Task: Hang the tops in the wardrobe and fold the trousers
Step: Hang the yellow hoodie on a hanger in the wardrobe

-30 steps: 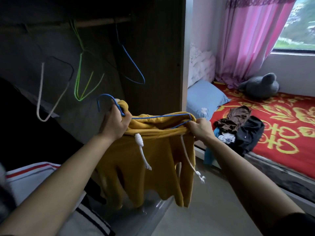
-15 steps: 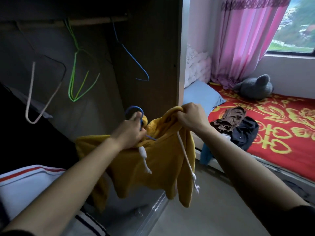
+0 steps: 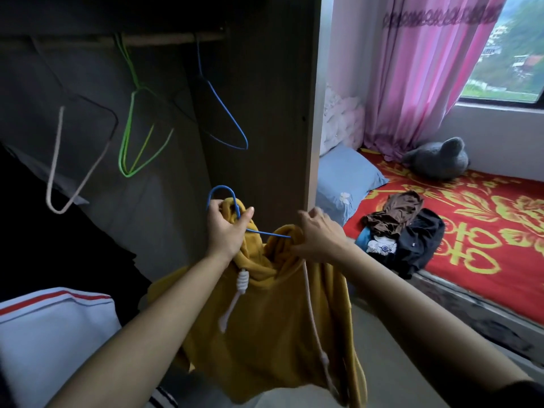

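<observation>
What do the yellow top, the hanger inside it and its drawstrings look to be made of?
Yellow hoodie: a soft, matte, fleece-like knit, judging by its thick, rounded folds. Blue hanger, held by the left hand: thin wire, probably metal under a smooth coloured coating, going by its slim, even curve. Drawstrings: pale twisted cord, likely cotton, with a coiled knot. The right hand grips the hoodie's neck.

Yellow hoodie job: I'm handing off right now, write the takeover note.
Left hand: gripping the blue hanger at its hook, with the yellow hoodie collar.
Right hand: pinching the hoodie's neck over the hanger's right arm.
Done: hanger partly inside the hoodie.
Left: seat the hoodie, hook it on the wardrobe rail beside the empty hangers, then sort the clothes pile on the bed: tops hung, trousers folded.
</observation>
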{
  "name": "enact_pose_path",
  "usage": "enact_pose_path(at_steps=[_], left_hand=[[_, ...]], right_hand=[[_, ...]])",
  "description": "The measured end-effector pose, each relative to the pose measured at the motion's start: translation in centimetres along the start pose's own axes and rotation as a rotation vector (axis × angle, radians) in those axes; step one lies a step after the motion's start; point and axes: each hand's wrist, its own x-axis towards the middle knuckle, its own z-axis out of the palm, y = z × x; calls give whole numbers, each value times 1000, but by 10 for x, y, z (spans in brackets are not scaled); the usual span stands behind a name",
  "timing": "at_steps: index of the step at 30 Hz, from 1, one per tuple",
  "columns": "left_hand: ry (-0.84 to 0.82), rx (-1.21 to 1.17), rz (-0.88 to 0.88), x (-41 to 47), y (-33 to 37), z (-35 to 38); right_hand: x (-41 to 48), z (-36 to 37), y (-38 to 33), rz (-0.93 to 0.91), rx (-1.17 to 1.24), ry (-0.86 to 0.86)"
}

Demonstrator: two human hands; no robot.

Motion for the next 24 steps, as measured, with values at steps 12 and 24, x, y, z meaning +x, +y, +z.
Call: enact_pose_path(at_steps=[12, 24], left_hand=[[-406, -143, -21, 31, 9, -30], [22, 140, 166, 34, 34, -50]], right_hand=[[12, -28, 27, -291, -52, 189], [18, -21, 36, -270, -11, 161]])
